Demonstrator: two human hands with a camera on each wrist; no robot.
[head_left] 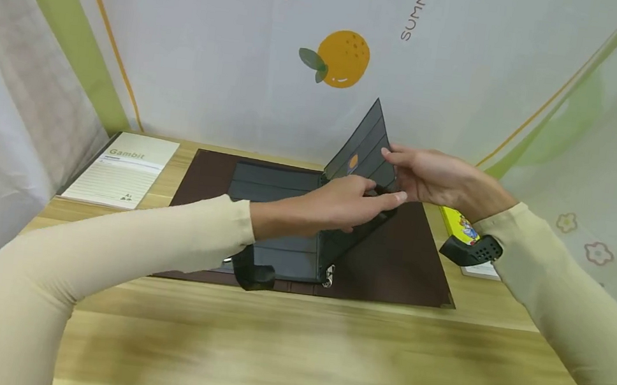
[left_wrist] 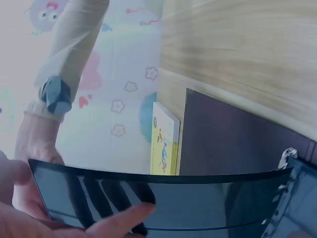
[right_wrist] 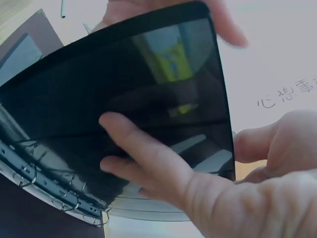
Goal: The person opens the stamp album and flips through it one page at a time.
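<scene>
A dark brown ring binder [head_left: 421, 264] lies spread flat on the table. Its black pocket page [head_left: 369, 139] stands raised from the rings [right_wrist: 64, 201], with a small orange item [head_left: 353, 161] in one pocket. At the page's outer edge my right hand [head_left: 437, 179] pinches it, thumb on the front face and fingers spread over the back. My left hand [head_left: 336, 202] reaches across the near part of the page. Its fingers [left_wrist: 124, 220] touch the front face, while the thumb sticks out past the edge. Another black page [head_left: 283, 257] lies flat on the binder's left side.
A pale notepad marked Gambit [head_left: 126, 170] lies on the wooden table [head_left: 289, 351] to the left. At the right is a yellow-covered box or book [head_left: 460, 227], partly hidden by my right forearm. A fruit-printed curtain [head_left: 216, 46] hangs behind the table.
</scene>
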